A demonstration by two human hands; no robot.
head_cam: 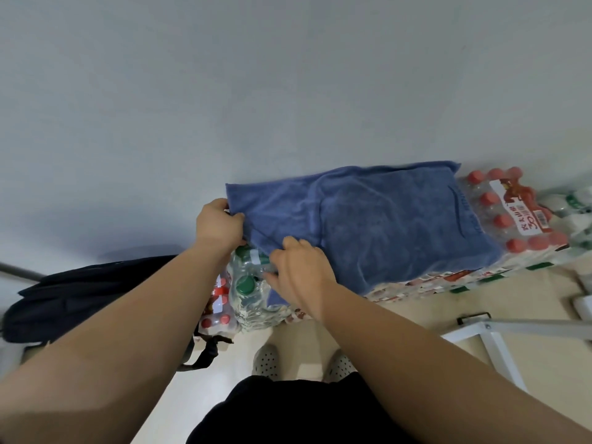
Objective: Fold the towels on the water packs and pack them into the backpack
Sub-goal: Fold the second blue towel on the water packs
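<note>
A blue towel (378,219) lies spread over stacked water packs (509,216) against a grey wall. My left hand (219,224) grips the towel's left edge near its far corner. My right hand (299,272) pinches the towel's near left corner, and part of that corner hangs below my palm. The towel's left part is lifted a little, so green-capped bottles (246,283) show beneath it. A dark backpack (86,299) lies on the floor to the left of the packs, partly behind my left forearm.
Red-capped bottles (525,243) show at the stack's right end, and more packs (576,203) lie beyond them. A white metal frame (499,334) stands on the beige floor at the right. My feet in perforated slippers (266,360) are just before the stack.
</note>
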